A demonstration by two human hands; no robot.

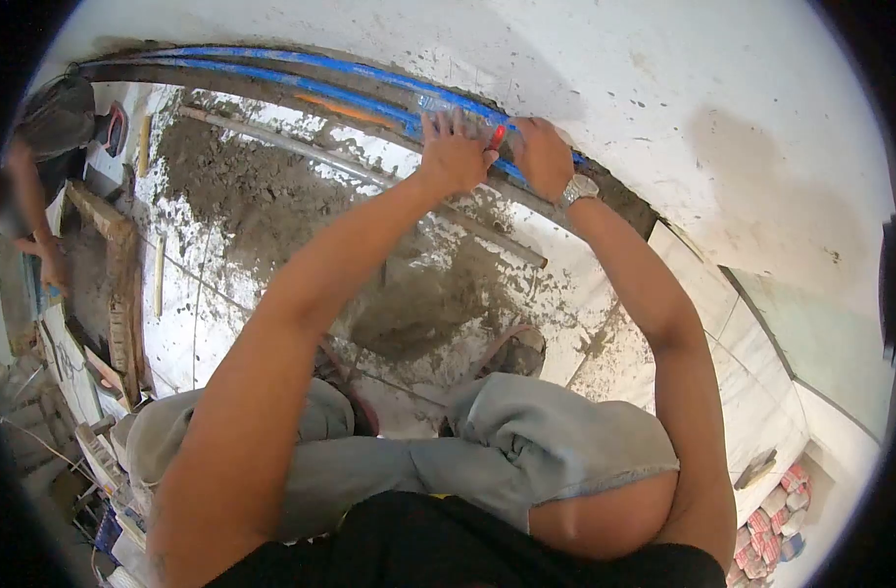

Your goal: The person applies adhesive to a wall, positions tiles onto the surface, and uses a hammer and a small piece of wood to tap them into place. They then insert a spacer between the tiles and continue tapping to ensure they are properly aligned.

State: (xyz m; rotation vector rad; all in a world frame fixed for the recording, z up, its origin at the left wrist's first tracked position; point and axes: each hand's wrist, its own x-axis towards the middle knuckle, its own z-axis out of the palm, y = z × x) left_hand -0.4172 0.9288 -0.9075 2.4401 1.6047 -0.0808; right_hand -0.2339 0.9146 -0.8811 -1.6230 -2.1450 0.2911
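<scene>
My left hand [455,152] and my right hand [541,155] are pressed side by side against blue pipes [301,71] that run in a chased groove at the foot of a white wall [663,88]. A small red object [498,136] shows between the two hands; which hand holds it I cannot tell. An orange pipe [345,110] lies just under the blue ones. My right wrist wears a watch [578,188]. I squat, with grey trousers [526,441] and a sandalled foot [514,351] below.
Wet mortar [242,186] is spread over the white tiled floor. A long metal straightedge [369,176] lies across it. Another person [46,167] crouches at the far left beside a wooden frame [115,284]. Stacked bags [776,524] sit at the lower right.
</scene>
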